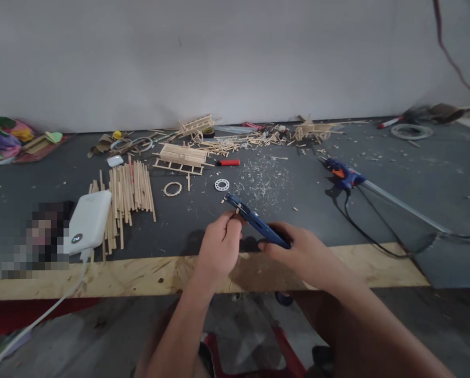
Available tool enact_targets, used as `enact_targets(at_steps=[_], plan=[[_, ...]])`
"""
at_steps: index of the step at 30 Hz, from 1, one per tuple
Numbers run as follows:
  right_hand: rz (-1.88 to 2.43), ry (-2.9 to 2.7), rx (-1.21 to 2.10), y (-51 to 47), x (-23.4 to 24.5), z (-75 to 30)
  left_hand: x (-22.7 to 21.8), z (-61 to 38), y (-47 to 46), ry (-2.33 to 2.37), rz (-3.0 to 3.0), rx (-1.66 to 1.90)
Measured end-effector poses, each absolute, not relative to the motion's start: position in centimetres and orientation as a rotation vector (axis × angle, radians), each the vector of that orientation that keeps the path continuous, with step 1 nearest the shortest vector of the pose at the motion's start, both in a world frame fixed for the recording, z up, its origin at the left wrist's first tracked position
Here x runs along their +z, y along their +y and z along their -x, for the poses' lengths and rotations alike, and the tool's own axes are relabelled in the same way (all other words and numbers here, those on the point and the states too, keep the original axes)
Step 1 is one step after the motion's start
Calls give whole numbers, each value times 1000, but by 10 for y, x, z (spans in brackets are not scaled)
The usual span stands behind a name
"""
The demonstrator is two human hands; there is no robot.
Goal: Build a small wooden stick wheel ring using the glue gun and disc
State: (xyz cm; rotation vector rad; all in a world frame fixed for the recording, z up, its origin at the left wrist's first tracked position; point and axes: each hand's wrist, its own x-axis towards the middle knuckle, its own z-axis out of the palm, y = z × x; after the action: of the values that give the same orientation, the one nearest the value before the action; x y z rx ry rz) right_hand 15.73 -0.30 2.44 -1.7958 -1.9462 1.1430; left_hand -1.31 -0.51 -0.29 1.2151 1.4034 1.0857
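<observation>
My right hand (293, 249) is closed around a long, slim blue hand cutter (258, 223), whose tip points away and to the left. Close against the tool's front part, my left hand (221, 244) is pinched shut. A short, pale bit of wooden stick shows by the left fingertips at the tool; most of it is hidden. Just beyond the tool's tip lies a white ring with holes (222, 185). A ring made of small wood pieces (172, 189) is on the dark tabletop to its left.
Loose wooden sticks (134, 191) lie left beside a white power bank (90, 220) with a cable. Small stick-built models (181, 157) and a red lighter (229, 163) sit farther back. At right stands a blue glue gun (343, 175) with its cord. Scraps litter the tabletop.
</observation>
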Motion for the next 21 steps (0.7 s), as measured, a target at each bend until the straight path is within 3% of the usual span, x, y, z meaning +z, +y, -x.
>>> enact_targets(at_steps=[21], plan=[[1843,-1738,1294,34,23,-169,19,-3,54,1549,-1511,884]])
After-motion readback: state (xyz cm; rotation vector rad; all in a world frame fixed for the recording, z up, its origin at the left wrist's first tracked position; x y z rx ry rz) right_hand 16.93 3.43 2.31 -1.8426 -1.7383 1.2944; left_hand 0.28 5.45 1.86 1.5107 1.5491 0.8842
